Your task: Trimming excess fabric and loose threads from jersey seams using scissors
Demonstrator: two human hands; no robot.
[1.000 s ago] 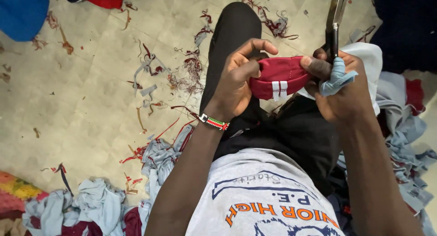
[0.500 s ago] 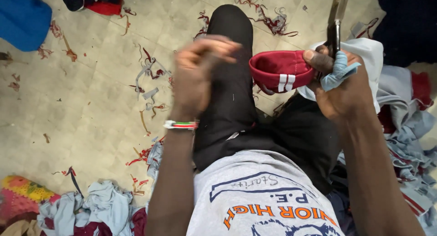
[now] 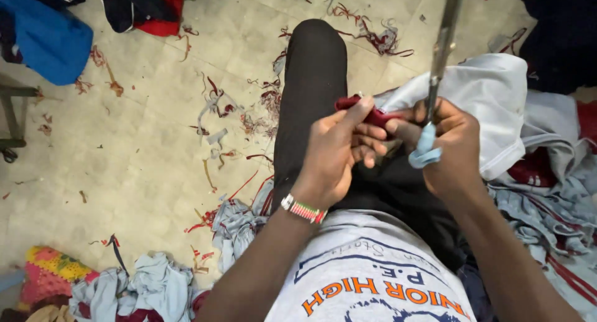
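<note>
My left hand [image 3: 336, 154] pinches a dark red piece of fabric [image 3: 373, 114] above my black-trousered leg [image 3: 311, 92]. My right hand [image 3: 451, 148] holds the same red fabric at its other end and also grips a pair of scissors [image 3: 438, 61], whose long metal blades point up and away and whose handle is wrapped in pale blue cloth [image 3: 426, 151]. Most of the red fabric is hidden between the fingers. A beaded bracelet [image 3: 303, 209] sits on my left wrist.
Red and grey fabric scraps [image 3: 217, 129] litter the tiled floor. A white garment [image 3: 491, 104] and a pile of grey and red clothes [image 3: 547, 204] lie to the right. Blue cloth [image 3: 50, 42] is top left, more garments [image 3: 137, 285] bottom left.
My left hand, lifted away from the red fabric half a second ago, has come back and pinched it. The fabric now looks folded small between both hands.
</note>
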